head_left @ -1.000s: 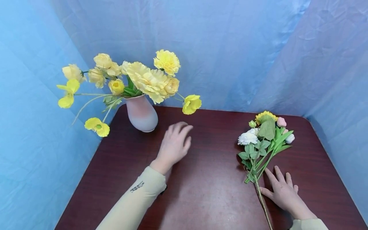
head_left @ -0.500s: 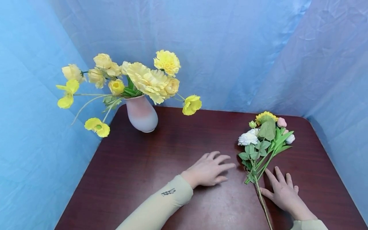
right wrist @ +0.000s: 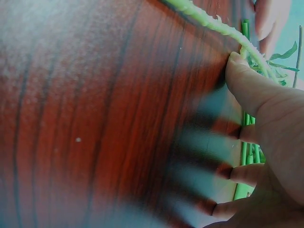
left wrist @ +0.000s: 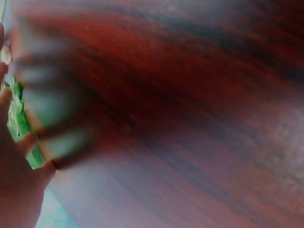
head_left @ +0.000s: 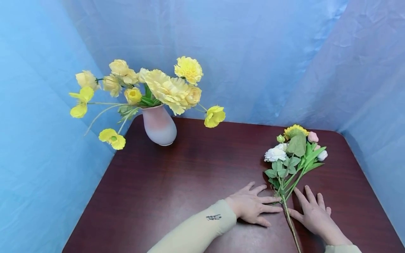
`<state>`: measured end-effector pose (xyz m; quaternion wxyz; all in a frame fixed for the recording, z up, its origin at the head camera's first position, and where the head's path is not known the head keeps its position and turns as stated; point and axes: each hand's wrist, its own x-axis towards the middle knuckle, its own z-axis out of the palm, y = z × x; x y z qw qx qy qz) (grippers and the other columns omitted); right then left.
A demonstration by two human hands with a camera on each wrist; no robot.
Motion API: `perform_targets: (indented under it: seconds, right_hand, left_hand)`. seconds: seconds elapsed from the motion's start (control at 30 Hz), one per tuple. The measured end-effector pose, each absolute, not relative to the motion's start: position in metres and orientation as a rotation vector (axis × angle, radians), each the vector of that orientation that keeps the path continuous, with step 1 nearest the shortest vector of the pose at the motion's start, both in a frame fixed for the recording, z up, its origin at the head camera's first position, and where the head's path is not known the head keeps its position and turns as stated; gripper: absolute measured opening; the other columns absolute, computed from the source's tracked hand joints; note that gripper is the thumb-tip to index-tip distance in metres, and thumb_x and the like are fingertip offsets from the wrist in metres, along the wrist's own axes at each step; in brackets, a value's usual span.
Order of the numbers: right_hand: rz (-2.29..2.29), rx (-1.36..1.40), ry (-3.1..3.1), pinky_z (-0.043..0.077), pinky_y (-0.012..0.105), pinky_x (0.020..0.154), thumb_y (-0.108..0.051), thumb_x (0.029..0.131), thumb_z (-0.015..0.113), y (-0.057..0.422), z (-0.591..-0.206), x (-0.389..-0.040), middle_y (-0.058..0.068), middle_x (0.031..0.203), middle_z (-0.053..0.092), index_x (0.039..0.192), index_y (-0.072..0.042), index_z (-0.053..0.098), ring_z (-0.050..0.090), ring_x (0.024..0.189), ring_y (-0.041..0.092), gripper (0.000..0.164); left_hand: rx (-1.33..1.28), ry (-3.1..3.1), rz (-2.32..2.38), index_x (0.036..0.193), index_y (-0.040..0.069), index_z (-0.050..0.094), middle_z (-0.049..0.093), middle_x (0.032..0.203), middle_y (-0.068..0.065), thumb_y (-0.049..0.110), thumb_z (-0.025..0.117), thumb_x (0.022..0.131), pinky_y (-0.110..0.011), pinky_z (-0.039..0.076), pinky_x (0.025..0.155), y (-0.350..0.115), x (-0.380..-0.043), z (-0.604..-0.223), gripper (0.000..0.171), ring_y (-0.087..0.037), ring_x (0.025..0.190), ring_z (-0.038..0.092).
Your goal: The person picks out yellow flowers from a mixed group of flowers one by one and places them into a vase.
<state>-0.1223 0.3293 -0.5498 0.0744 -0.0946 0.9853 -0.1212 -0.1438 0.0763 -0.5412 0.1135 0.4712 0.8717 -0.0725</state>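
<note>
A loose bunch of flowers lies at the right of the table, with a yellow sunflower [head_left: 295, 131], a white bloom [head_left: 275, 154], pale tulips [head_left: 322, 155] and green leaves. One long stem [head_left: 292, 226] runs from it toward the near edge; in the right wrist view this green stem [right wrist: 209, 20] looks thorny. My left hand [head_left: 251, 206] has its fingers spread, their tips at the left side of the stems; whether they touch cannot be told. My right hand [head_left: 316, 214] rests on the table, fingers spread, its thumb [right wrist: 247, 78] beside the long stem.
A pink-and-white vase [head_left: 160, 127] full of yellow flowers [head_left: 171, 89] stands at the table's back left, some blooms reaching out past its sides. Blue cloth [head_left: 240, 63] hangs behind and beside the dark red table [head_left: 196, 161].
My left hand has moved from near the vase rightward and closer, to the stems of the bunch. The right hand has stayed in place. The view has shifted slightly.
</note>
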Motion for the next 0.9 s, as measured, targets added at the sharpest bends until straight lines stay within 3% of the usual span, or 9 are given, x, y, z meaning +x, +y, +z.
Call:
perform_targets:
  seconds: [0.3,0.57,0.73,0.9]
  right_hand:
    - [-0.395,-0.3,2.976,0.021,0.087,0.077,-0.058,0.085,0.063,0.33,-0.55,-0.12,0.038,0.144,0.019,0.143,-0.005,0.032,0.015,0.12,0.071,0.085]
    - [-0.374,-0.296,2.963,0.021,0.087,0.077,-0.061,0.086,0.06,0.332,-0.552,-0.122,0.039,0.144,0.018,0.144,-0.005,0.03,0.014,0.12,0.071,0.087]
    - [-0.37,-0.293,2.958,0.021,0.087,0.077,-0.061,0.085,0.061,0.332,-0.553,-0.122,0.039,0.144,0.018,0.144,-0.005,0.03,0.014,0.12,0.071,0.087]
    - [-0.375,-0.266,2.93,0.02,0.087,0.078,-0.063,0.086,0.059,0.331,-0.552,-0.124,0.039,0.145,0.015,0.146,-0.005,0.028,0.012,0.12,0.071,0.089]
  left_hand:
    - [1.307,2.614,-0.342,0.151,0.042,0.006,-0.005,0.157,0.024,0.073,0.026,0.092,-0.039,0.009,0.117,0.064,-0.148,-0.539,0.07,-0.016,0.145,-0.005]
    - [1.314,2.564,-0.282,0.14,0.056,-0.019,-0.031,0.148,0.027,0.073,0.024,0.091,-0.047,0.008,0.116,0.076,-0.146,-0.537,0.067,-0.019,0.144,-0.011]
    - [1.237,2.566,-0.359,0.137,0.061,-0.017,-0.03,0.146,0.032,0.078,0.019,0.088,-0.049,0.003,0.116,0.091,-0.146,-0.543,0.063,-0.016,0.144,-0.009]
    - [1.195,2.598,-0.384,0.141,0.061,-0.006,-0.017,0.151,0.034,0.078,0.02,0.088,-0.048,0.005,0.116,0.084,-0.15,-0.54,0.061,-0.013,0.144,0.001]
